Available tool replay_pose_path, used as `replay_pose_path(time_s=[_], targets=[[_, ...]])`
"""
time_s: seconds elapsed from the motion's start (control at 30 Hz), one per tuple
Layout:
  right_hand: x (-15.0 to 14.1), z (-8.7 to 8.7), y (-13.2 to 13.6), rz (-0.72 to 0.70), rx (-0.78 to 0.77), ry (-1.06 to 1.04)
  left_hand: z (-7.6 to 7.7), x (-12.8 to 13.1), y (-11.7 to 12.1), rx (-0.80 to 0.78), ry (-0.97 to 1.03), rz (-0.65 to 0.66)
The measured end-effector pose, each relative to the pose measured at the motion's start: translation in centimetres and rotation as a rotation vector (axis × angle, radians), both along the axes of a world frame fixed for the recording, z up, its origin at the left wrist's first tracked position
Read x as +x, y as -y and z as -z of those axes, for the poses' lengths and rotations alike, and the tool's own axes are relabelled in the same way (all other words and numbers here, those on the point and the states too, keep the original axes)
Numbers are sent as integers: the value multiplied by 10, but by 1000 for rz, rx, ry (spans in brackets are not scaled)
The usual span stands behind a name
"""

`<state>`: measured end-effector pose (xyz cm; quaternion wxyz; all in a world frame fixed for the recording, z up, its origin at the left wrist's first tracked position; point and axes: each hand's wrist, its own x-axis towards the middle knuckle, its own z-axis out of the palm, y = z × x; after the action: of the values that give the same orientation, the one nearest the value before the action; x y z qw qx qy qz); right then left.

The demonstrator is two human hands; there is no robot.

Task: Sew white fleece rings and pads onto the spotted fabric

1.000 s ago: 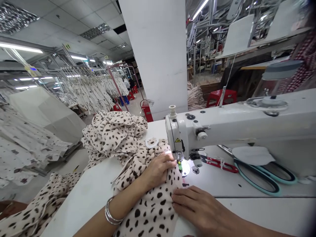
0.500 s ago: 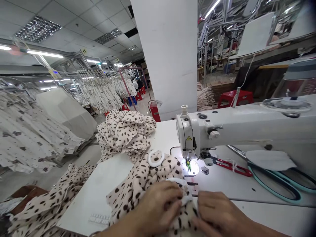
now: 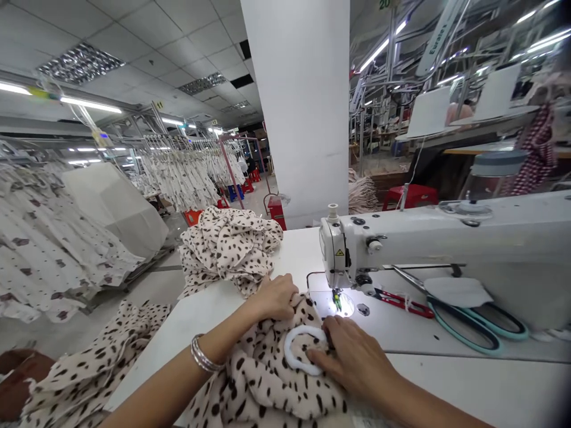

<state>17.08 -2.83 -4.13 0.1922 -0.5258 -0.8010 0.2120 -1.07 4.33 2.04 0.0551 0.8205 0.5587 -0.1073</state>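
Note:
Cream fleece fabric with dark spots (image 3: 267, 380) lies bunched before the sewing machine (image 3: 401, 238). A white fuzzy ring-shaped trim (image 3: 292, 352) shows on it. At the fabric's far edge my left hand (image 3: 275, 297) has its fingers curled down on the cloth, with a silver bangle on the wrist. My right hand (image 3: 352, 356) grips the fabric at the right of the ring, its thumb over the trim and its fingers near the lit needle area. The presser foot (image 3: 337, 300) stands just beyond, apart from both hands. Cloth under my fingers is hidden.
A heap of the same spotted fabric (image 3: 227, 246) sits at the back left, and more fabric (image 3: 98, 362) hangs off the left side. Red thread snips (image 3: 408, 304) and teal-handled scissors (image 3: 473, 327) lie under the machine arm. A white pillar (image 3: 298, 119) rises behind.
My left hand has moved forward to the fabric's far edge. My right hand has shifted forward and left, onto the ring trim. The cloth has been rearranged, and the view has turned slightly right.

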Motion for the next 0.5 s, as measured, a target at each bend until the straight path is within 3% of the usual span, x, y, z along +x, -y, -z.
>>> replay_pose_path(time_s=[0.1,0.27,0.37,0.43,0.5], targets=[[-10,1,-2,-15,0,-49,-16,-10,16,64,-31,-79],[-1,-11,4,-14,100,-143,-66,-20,47,123,-51,-191],[1,-21,18,-60,456,-227,-88,-15,59,70,28,-217],[-1,-26,27,-91,719,-204,-95,-7,61,23,139,-243],[-3,-31,32,-50,791,-117,-96,1,62,17,347,-274]])
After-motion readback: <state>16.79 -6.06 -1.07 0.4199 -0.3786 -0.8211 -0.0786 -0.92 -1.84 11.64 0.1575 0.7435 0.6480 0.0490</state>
